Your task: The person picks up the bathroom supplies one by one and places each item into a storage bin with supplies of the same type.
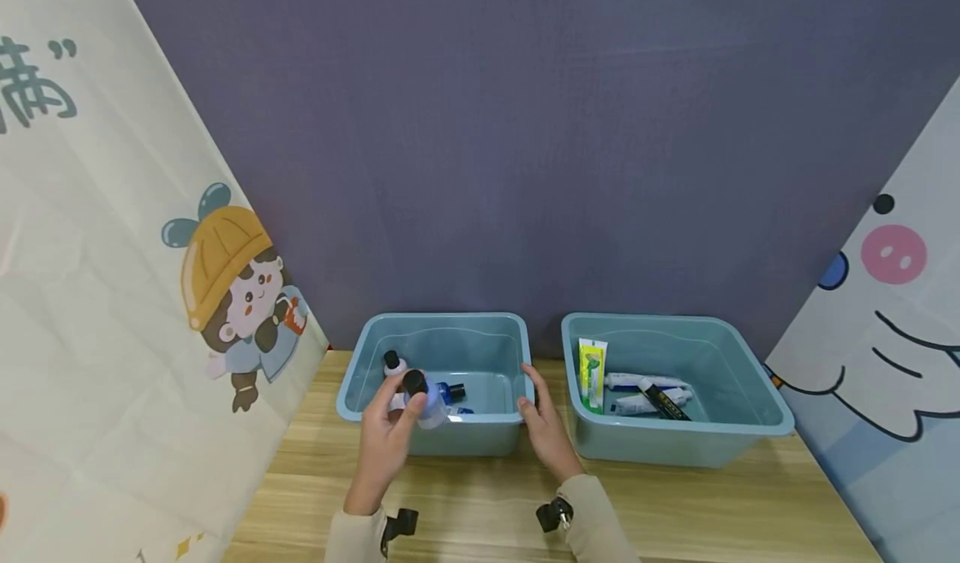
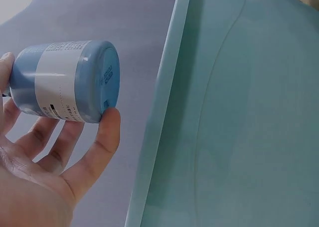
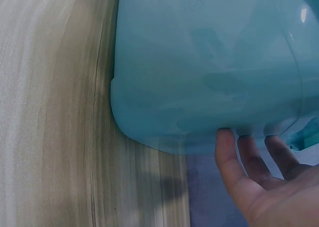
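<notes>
My left hand (image 1: 392, 419) holds a small blue bottle (image 1: 424, 403) with a white label and black cap, lifted over the front left corner of the left teal bin (image 1: 352, 417). In the left wrist view the bottle (image 2: 65, 82) lies sideways between my thumb (image 2: 107, 132) and fingers, beside the bin's rim (image 2: 164, 107). My right hand (image 1: 542, 423) rests with straight fingers against the same bin's right outer wall. In the right wrist view its fingertips (image 3: 227, 139) touch under the bin's rim (image 3: 209, 67).
Two more small black-capped bottles (image 1: 392, 364) (image 1: 450, 393) lie in the left bin. The right teal bin (image 1: 750, 429) holds a green-yellow tube (image 1: 592, 373), white tubes (image 1: 645, 382) and a black tube (image 1: 663, 402). Printed cloth panels stand on both sides of the wooden table (image 1: 675, 505).
</notes>
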Motion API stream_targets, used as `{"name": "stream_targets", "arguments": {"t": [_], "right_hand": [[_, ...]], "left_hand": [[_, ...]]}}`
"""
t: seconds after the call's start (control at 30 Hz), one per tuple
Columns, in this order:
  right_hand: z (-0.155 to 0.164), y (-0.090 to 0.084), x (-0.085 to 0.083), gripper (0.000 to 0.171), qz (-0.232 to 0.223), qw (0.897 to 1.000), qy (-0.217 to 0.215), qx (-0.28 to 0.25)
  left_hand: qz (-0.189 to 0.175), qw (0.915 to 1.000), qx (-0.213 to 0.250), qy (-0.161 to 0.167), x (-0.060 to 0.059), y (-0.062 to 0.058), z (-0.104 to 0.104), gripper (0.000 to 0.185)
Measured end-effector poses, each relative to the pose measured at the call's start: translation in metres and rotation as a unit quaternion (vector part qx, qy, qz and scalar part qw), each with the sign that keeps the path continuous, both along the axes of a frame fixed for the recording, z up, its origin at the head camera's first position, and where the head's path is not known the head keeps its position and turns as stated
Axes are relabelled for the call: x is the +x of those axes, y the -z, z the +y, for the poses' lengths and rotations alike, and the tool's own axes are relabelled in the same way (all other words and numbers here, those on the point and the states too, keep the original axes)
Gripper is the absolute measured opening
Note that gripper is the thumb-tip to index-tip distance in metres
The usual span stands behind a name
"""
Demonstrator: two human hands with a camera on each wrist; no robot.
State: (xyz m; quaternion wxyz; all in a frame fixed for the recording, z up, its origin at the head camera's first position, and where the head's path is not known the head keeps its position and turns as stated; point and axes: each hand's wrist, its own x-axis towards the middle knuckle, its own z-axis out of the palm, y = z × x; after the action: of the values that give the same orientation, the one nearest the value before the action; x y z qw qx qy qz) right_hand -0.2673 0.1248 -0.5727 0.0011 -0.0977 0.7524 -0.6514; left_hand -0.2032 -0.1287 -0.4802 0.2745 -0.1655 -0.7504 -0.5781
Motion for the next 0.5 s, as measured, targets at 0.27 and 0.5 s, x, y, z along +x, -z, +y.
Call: {"name": "stream_targets", "arguments": {"t": [0.27, 0.5], "right_hand": [[0.001, 0.001, -0.001, 0.052, 0.001, 1.0, 0.004, 0.006], [0.002, 0.001, 0.0, 0.054, 0.003, 1.0, -0.004, 0.004]], "left_hand": [[0.004, 1.0, -0.007, 0.0, 0.006, -0.033, 0.009, 0.031], [-0.028, 0.9995, -0.009, -0.01, -0.005, -0.033, 0.004, 0.031]]}}
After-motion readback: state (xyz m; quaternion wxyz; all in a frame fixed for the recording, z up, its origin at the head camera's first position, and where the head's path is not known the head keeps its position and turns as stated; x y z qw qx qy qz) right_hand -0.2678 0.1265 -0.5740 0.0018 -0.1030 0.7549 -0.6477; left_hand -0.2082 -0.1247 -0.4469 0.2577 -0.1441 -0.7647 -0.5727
